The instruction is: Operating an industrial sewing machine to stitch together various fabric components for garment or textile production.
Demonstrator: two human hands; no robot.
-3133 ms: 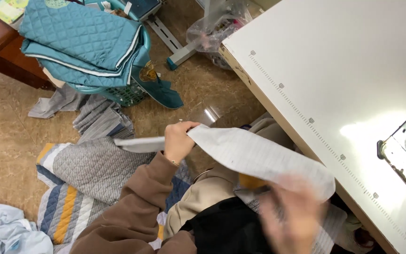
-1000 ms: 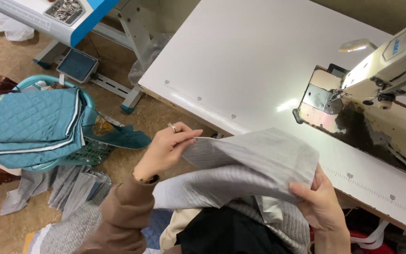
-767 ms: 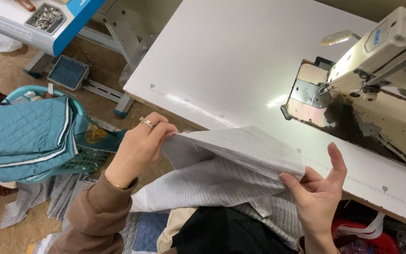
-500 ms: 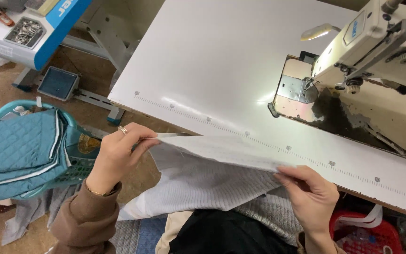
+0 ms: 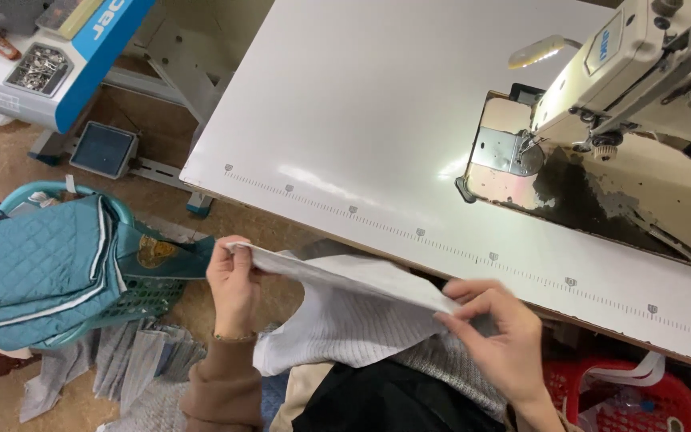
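A pale grey ribbed fabric piece (image 5: 345,276) is stretched flat between both hands, just below the front edge of the white sewing table (image 5: 377,128). My left hand (image 5: 232,280) pinches its left end. At its right end my right hand (image 5: 499,336) grips the edge with thumb and fingers. More of the white ribbed cloth (image 5: 337,332) hangs down onto my lap. The cream sewing machine (image 5: 641,72) stands at the table's far right, its lamp lit over the needle plate (image 5: 505,152).
A teal basket (image 5: 133,296) piled with a teal quilted garment (image 5: 29,272) stands on the floor at left, grey cloth pieces (image 5: 121,364) lying beside it. A foot pedal (image 5: 104,150) and another machine table (image 5: 49,64) are at upper left. A red basket (image 5: 641,396) sits under the table at right.
The view has swung from the floor to the sewing table. Both hands have pulled the folded fabric out flat and taut, and lowered it near the table's front edge.
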